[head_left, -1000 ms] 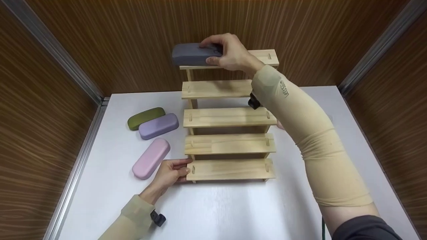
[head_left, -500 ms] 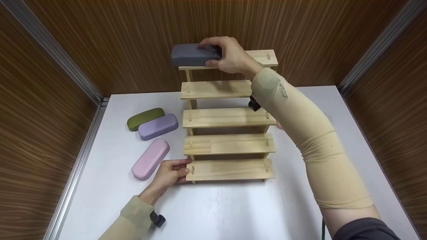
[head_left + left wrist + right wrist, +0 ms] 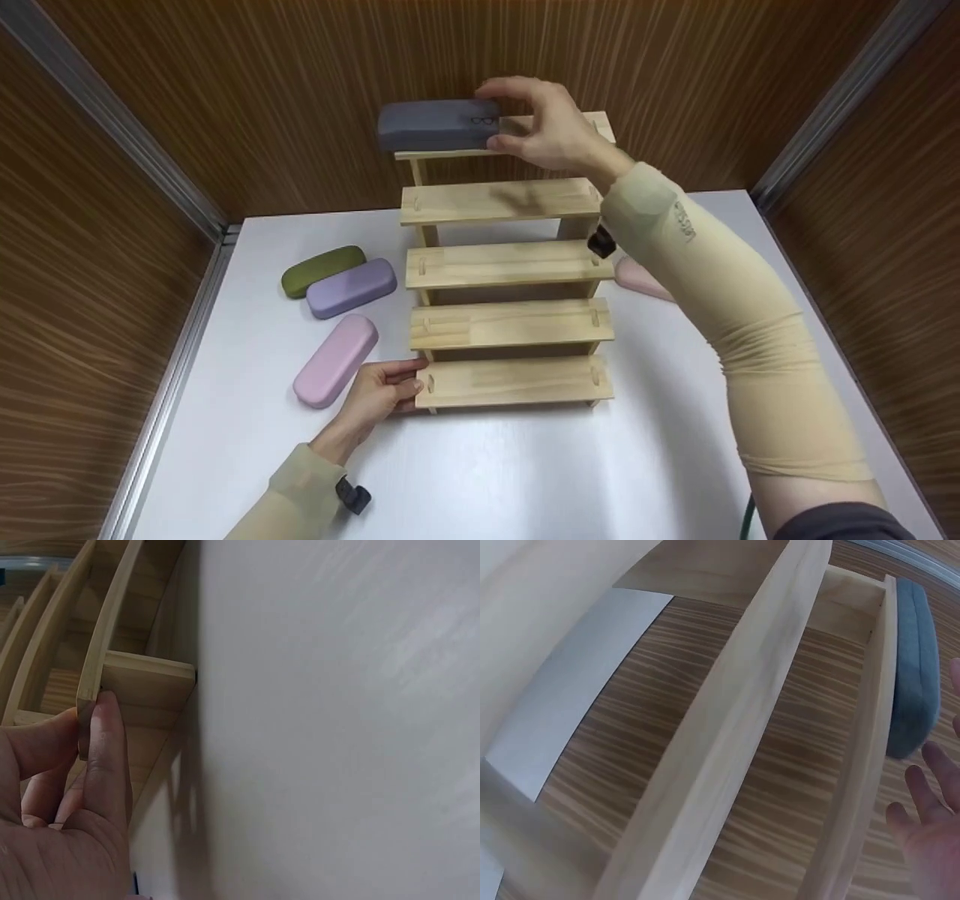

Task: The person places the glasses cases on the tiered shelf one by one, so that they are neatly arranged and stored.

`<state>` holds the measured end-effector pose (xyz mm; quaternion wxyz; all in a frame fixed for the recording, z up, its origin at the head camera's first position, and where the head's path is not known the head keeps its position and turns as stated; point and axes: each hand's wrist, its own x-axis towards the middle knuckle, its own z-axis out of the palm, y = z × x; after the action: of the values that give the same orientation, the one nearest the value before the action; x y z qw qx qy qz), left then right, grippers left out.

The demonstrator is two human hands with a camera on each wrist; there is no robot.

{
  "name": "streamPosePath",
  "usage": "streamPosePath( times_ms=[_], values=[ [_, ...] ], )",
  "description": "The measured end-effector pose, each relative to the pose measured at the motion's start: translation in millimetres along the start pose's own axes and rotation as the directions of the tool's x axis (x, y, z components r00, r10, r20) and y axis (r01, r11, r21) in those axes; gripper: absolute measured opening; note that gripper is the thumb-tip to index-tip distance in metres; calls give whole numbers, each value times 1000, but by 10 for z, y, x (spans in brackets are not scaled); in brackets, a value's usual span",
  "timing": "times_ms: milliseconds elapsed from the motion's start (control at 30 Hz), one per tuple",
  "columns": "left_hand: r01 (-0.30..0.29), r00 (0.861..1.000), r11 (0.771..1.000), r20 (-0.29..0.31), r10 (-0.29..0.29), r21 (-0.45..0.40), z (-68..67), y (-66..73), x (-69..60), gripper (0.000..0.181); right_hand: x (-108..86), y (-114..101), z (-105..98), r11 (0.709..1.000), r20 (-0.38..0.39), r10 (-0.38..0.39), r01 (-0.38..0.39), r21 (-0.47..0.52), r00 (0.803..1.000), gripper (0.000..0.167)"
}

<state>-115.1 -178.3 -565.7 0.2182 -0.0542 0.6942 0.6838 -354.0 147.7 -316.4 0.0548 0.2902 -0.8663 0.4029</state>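
Note:
A blue-grey glasses case (image 3: 431,126) lies on the left part of the top step of a five-step wooden rack (image 3: 517,381). At its right end is my right hand (image 3: 551,127), thumb and fingers spread apart and holding nothing. The right wrist view shows the case (image 3: 915,667) on the top board, with the fingertips of the right hand (image 3: 934,817) separate from it. My left hand (image 3: 375,394) pinches the left end of the lowest step; in the left wrist view the left hand (image 3: 75,795) has thumb and fingers on either side of that board (image 3: 94,667).
Left of the rack, a green case (image 3: 322,270) touches a lilac case (image 3: 352,288), and a pink case (image 3: 335,361) lies nearer the front. Another pink case (image 3: 641,279) is partly behind my right forearm. Wood-grain panels enclose the white table (image 3: 480,472) at the back and sides.
My right hand has let go of the blue-grey case and shifted right, uncovering the glasses mark on its end. The pink case on the right shows more. My left hand keeps its grip.

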Motion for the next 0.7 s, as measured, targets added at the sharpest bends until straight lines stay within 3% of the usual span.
streamPosePath(
  times_ms=[433,700],
  values=[
    [13,1000,1000,-5,-13,2,-1,-5,26,49,-729,258,-348,995,-75,-98,96,-29,992,52],
    [8,1000,1000,-2,-8,-2,-22,-5,32,49,-1287,417,-496,998,-148,-57,52,-36,987,55]
  ],
)
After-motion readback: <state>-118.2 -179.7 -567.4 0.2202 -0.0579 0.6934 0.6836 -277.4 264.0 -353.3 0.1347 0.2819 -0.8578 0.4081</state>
